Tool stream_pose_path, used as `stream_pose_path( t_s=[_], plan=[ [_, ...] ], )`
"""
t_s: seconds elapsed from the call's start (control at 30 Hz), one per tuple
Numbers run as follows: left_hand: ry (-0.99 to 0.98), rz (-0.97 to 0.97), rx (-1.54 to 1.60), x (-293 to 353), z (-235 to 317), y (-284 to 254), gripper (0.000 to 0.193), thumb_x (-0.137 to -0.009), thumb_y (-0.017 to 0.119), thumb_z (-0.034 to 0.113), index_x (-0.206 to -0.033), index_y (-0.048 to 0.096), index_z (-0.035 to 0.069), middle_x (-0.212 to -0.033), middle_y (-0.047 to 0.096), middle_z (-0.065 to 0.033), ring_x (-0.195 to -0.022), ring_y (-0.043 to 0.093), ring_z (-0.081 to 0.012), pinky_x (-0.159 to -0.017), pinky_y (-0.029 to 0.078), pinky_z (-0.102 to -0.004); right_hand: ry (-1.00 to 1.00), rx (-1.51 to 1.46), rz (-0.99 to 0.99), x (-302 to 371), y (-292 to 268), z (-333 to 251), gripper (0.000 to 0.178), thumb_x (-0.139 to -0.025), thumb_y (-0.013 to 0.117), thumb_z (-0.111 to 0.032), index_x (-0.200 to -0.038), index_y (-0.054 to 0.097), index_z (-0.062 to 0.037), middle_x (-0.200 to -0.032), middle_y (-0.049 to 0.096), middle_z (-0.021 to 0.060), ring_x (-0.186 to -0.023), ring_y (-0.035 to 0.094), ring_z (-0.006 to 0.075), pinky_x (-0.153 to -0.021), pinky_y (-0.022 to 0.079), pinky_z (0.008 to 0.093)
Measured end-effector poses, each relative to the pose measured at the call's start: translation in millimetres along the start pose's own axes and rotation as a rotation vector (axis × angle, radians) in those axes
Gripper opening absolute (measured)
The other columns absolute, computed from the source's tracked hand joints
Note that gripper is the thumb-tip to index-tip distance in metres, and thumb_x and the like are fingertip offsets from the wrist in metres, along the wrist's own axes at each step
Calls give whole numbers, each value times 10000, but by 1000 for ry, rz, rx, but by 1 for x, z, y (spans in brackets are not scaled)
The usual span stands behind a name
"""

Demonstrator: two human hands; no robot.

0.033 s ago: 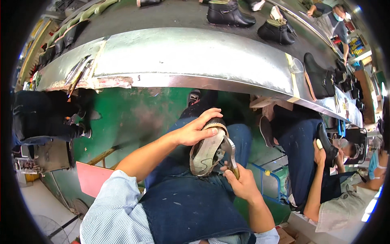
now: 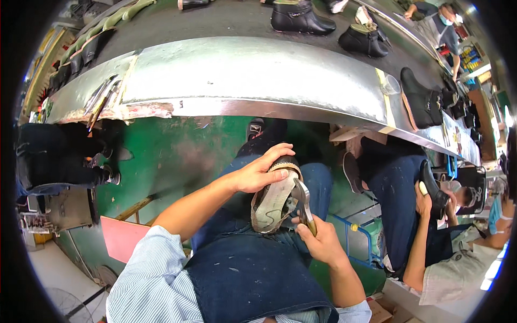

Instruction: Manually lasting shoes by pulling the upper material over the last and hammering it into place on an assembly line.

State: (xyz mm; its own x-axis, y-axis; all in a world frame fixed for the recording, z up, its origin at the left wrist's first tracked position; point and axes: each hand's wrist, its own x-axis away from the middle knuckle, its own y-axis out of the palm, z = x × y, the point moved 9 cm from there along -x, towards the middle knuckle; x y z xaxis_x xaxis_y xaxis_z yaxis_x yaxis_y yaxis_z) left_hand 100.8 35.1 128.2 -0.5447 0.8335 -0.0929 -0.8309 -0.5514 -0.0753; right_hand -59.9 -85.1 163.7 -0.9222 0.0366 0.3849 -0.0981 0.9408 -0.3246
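Note:
An unfinished black shoe (image 2: 271,207) rests sole up on my lap, its pale underside marked with a dark squiggle and its edges rough. My left hand (image 2: 264,171) is wrapped over its far end, with the thumb pressed along the stitched rim. In my right hand (image 2: 321,240) is a hand tool with a curved metal head (image 2: 305,198) and a yellowish-brown handle. The head lies against or close over the shoe's right edge; actual contact cannot be made out. My right fingers are closed round the handle.
Beyond my knees runs a metal-edged bench (image 2: 226,67) bearing a black ankle boot (image 2: 301,19), other boots, and several thin tools (image 2: 102,99) at the left. A pink board (image 2: 123,237) stands left. At right a seated co-worker's hand (image 2: 424,200) holds a black shoe; a blue-framed rack (image 2: 355,242) stands between us.
The tool's head sits very slightly lower and further left over the shoe's edge. My left hand and the shoe hold their place; the view has shifted slightly.

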Motion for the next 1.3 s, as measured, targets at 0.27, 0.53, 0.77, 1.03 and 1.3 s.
stream_pose_path(
  t_s=[0.27, 0.53, 0.77, 1.03, 1.3],
  plan=[
    [17, -59, -49, -17, -7, 17, 543, -978, 563, 320, -1408, 382, 43, -1504, 295, -213, -1444, 239, -342, -1170, 228, -437, 149, -206, -179, -16, -7, 13, 274, -977, 578, -226, -1125, 613, 2, -768, 607, 21, -694, 565, 99, -642, 483, 282],
    [-88, -39, -15, -32, -43, 15, 443, -983, 569, 215, -1391, 455, 85, -1397, 464, -87, -1275, 462, -196, -1076, 375, -350, -178, 255, 180, -43, -9, 44, 151, -944, 571, -126, -943, 564, 25, -704, 636, 135, -635, 643, 244, -614, 500, 348],
    [-239, 76, 138, -31, -63, 17, 405, -948, 623, 267, -1301, 562, 80, -1233, 598, -70, -1138, 555, -162, -987, 448, -315, 60, 418, 42, -34, -7, 25, 221, -919, 601, -161, -1006, 566, 39, -819, 649, 250, -807, 634, 446, -740, 506, 463],
    [-403, -25, 112, -46, -78, 26, 407, -931, 624, 195, -1318, 563, 85, -1070, 666, -41, -1006, 587, -120, -908, 484, -301, 182, -78, 63, -27, -26, 27, 254, -974, 556, -206, -1016, 551, 44, -743, 637, 132, -684, 658, 222, -646, 514, 362],
    [-391, -100, 260, -45, -86, 36, 518, -887, 668, 194, -1366, 503, 83, -1143, 647, -78, -1028, 595, -148, -919, 494, -317, -28, 127, 166, -59, -39, 18, 303, -1027, 451, -264, -928, 538, 10, -683, 588, 45, -557, 559, 124, -530, 470, 283]
  ],
)
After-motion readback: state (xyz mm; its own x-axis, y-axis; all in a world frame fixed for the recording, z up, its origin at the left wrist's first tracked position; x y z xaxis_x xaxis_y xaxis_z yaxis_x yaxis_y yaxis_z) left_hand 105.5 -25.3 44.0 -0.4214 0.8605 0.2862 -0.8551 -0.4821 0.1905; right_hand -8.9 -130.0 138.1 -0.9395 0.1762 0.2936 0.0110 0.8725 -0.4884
